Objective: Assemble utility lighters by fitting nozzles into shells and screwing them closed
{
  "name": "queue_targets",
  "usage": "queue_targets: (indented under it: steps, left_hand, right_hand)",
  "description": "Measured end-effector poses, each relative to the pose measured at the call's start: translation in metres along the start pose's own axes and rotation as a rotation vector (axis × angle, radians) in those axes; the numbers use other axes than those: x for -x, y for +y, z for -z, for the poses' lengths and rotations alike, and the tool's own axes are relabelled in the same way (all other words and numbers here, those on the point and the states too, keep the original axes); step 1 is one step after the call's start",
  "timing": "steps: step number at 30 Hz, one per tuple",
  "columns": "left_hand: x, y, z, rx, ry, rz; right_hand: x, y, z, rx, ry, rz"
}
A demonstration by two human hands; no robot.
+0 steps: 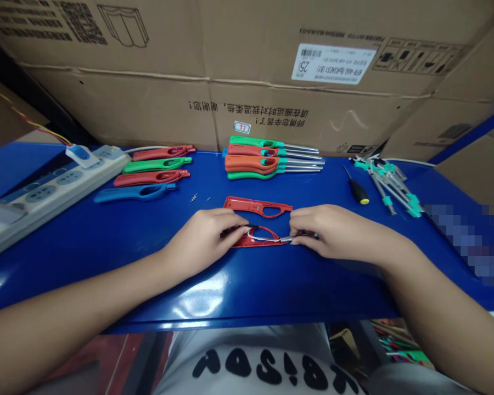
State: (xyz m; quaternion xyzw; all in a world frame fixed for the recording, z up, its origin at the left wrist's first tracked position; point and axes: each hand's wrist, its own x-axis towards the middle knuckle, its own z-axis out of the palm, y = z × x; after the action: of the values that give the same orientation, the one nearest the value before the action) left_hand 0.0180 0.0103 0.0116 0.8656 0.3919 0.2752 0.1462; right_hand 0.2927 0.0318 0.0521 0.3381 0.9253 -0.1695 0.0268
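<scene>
A red lighter shell half (263,243) lies near the middle of the table, its finger loop facing up. At its left end my left hand (203,236) is closed in a pinch on a small black part (253,226). From there a thin white wire (265,238) runs across the loop to a metal lighter tube (286,240). My right hand (331,230) pinches this tube at the shell's right end, and its fingers hide most of the tube. Just behind lies a second red shell half (249,205), apart from my left hand and close to my right fingertips.
Coloured shell halves (154,178) lie at left beside a power strip (66,184). Several lighters with metal tubes (253,163) are stacked at the back. Small metal pins (194,197), a screwdriver (357,189) and a pile of tubes (389,181) lie around. Cardboard (156,109) walls the back.
</scene>
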Motion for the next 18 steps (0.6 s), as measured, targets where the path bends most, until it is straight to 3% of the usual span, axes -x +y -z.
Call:
queue_targets:
  steps: [6,18]
  left_hand:
    - [0.0006,0.0000,-0.0011,0.005,0.002,0.005]
    - [-0.0006,0.0018,0.0004,-0.011,0.009,0.004]
  right_hand:
    - [0.0014,0.0003,-0.0009,0.047,0.016,-0.028]
    - [-0.0042,-0.0010,-0.0020,-0.151,0.055,-0.094]
